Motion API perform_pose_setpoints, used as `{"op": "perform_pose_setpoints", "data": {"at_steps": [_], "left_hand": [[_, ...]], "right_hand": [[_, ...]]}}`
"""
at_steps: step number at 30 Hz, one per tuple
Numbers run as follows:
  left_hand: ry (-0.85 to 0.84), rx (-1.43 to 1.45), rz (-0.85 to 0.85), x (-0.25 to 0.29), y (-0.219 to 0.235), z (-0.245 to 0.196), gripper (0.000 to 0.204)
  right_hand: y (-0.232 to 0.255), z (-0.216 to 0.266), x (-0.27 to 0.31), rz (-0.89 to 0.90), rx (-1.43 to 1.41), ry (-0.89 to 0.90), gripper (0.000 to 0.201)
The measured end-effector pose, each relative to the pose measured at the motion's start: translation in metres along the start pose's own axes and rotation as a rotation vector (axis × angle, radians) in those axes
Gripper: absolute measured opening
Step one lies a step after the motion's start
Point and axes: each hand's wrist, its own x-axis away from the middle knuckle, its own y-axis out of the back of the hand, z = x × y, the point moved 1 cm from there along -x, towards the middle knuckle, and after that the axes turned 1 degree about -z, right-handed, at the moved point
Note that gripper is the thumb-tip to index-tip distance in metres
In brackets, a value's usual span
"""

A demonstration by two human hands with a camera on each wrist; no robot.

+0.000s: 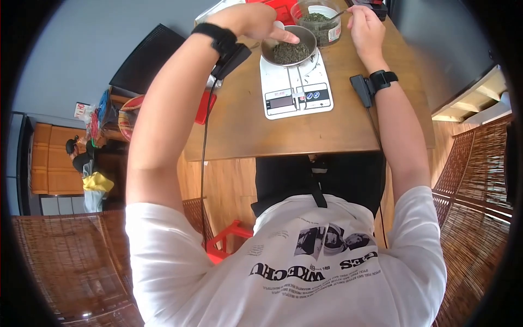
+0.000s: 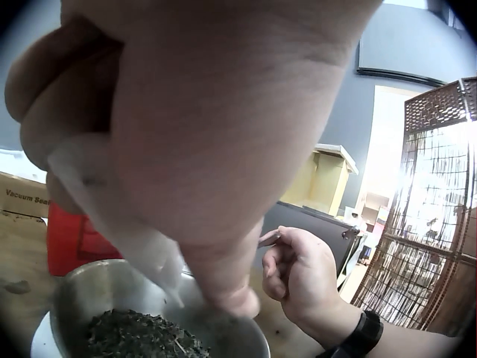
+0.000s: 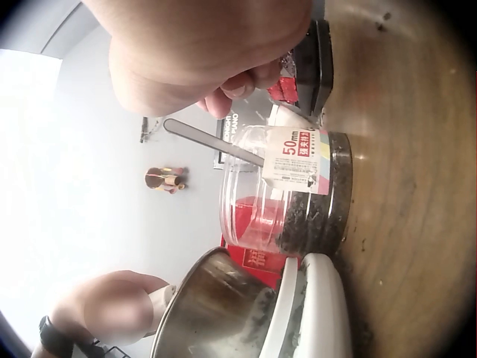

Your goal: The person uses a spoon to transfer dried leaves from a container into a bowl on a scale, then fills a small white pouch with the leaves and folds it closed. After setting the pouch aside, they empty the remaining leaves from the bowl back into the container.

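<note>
One white shirt (image 1: 327, 289) is closest, with black trousers (image 1: 278, 182) just past it. Next comes the brown wooden counter (image 1: 245, 133). A flat white scale (image 1: 272, 82) lies on it, and a shiny metal bowl (image 3: 210, 312) sits on the scale. Dry green bits (image 1: 291, 53) cover the bottom of the bowl, and a few more lie on the scale. The left hand (image 1: 251, 20) is above the bowl's far edge. Its fingers curl around a thin white thing (image 2: 112, 201), and one finger points out above the bits. The right hand (image 1: 368, 32) is up beside a clear jar (image 3: 291, 175). Its fingers are loosely bent and hold nothing, right by the end of a flat metal stick (image 3: 212, 141); I can't tell if they touch it. The stick leans in the jar, which stands just past the bowl with more green bits inside. A red thing (image 2: 78, 245) is behind the bowl. Far off to the left, another person (image 1: 83, 162) is near some brown cupboards (image 1: 49, 158).
</note>
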Motion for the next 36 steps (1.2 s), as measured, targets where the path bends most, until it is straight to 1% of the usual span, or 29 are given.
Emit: {"op": "perform_pose_setpoints", "data": {"at_steps": [1, 2, 3, 4, 6, 7, 8, 10, 12, 14, 16, 18, 19, 22, 24, 26, 27, 28, 30, 31, 32, 34, 35, 36], "left_hand": [[0.012, 0.127, -0.065, -0.001, -0.010, 0.003, 0.037], [0.023, 0.254, -0.130, -0.003, -0.017, 0.007, 0.040], [0.003, 0.283, -0.185, 0.001, -0.020, 0.009, 0.057], [0.001, 0.277, -0.188, 0.005, -0.024, 0.012, 0.057], [-0.084, 0.466, -0.301, 0.018, -0.033, 0.019, 0.050], [-0.086, 0.645, -0.297, 0.024, -0.039, 0.023, 0.045], [-0.160, 0.837, -0.449, 0.028, -0.056, 0.030, 0.037], [0.012, 1.109, -0.350, 0.058, -0.057, 0.030, 0.031], [-0.079, 1.234, -0.490, 0.081, -0.079, 0.047, 0.025], [0.077, 1.520, -0.571, 0.110, -0.099, 0.059, 0.019], [0.198, 1.680, -0.697, 0.133, -0.124, 0.077, 0.016], [0.403, 1.654, -0.785, 0.150, -0.151, 0.097, 0.014], [0.494, 1.525, -0.772, 0.162, -0.168, 0.112, 0.015], [0.683, 1.311, -0.879, 0.171, -0.190, 0.115, 0.015], [0.620, 1.389, -0.920, 0.170, -0.209, 0.123, 0.018], [0.562, 1.333, -0.943, 0.166, -0.222, 0.128, 0.021], [0.540, 1.321, -0.915, 0.164, -0.226, 0.129, 0.023], [0.553, 1.325, -0.908, 0.163, -0.228, 0.132, 0.026], [0.621, 0.961, -0.845, 0.162, -0.232, 0.129, 0.032], [0.644, 0.811, -0.879, 0.161, -0.240, 0.132, 0.036], [0.642, 0.811, -0.880, 0.161, -0.241, 0.131, 0.036], [0.681, 0.680, -0.886, 0.162, -0.244, 0.127, 0.040], [0.679, 0.680, -0.885, 0.162, -0.246, 0.127, 0.040], [0.613, 0.540, -0.947, 0.162, -0.247, 0.127, 0.039]], "right_hand": [[0.001, -0.004, -0.001, -0.005, -0.002, 0.003, 0.022], [0.002, -0.015, -0.002, 0.026, 0.023, -0.029, 0.024], [0.003, -0.018, -0.004, 0.056, 0.047, -0.061, 0.026], [0.003, -0.021, -0.004, 0.050, 0.044, -0.058, 0.026], [0.003, -0.021, -0.003, 0.054, 0.056, -0.068, 0.027], [0.002, -0.021, -0.003, 0.049, 0.051, -0.064, 0.027], [0.002, -0.022, -0.003, 0.046, 0.037, -0.060, 0.027], [0.004, -0.019, -0.002, 0.025, 0.020, -0.055, 0.027], [0.004, -0.014, -0.001, 0.030, 0.020, -0.136, 0.027], [0.004, -0.018, -0.001, 0.022, 0.009, -0.125, 0.026], [0.003, -0.018, 0.000, 0.020, -0.004, -0.113, 0.026], [0.001, -0.013, 0.003, 0.013, -0.014, -0.162, 0.025], [0.000, -0.014, 0.003, 0.014, -0.020, -0.159, 0.025], [0.000, -0.019, 0.003, 0.026, -0.050, -0.163, 0.025], [0.000, -0.019, 0.003, 0.032, -0.016, -0.155, 0.025], [0.002, -0.020, 0.002, 0.030, -0.007, -0.159, 0.024], [0.003, -0.020, 0.001, 0.027, 0.007, -0.167, 0.024], [0.004, -0.021, 0.001, 0.026, 0.006, -0.163, 0.024], [0.004, -0.022, 0.000, 0.025, 0.009, -0.173, 0.024], [0.004, -0.023, 0.000, 0.024, 0.008, -0.171, 0.024], [0.004, -0.023, 0.000, 0.025, 0.003, -0.165, 0.024], [0.005, -0.024, 0.000, 0.026, 0.000, -0.160, 0.024], [0.005, -0.022, 0.001, 0.025, 0.001, -0.158, 0.024], [0.005, -0.021, 0.001, 0.026, 0.002, -0.156, 0.024]]}}
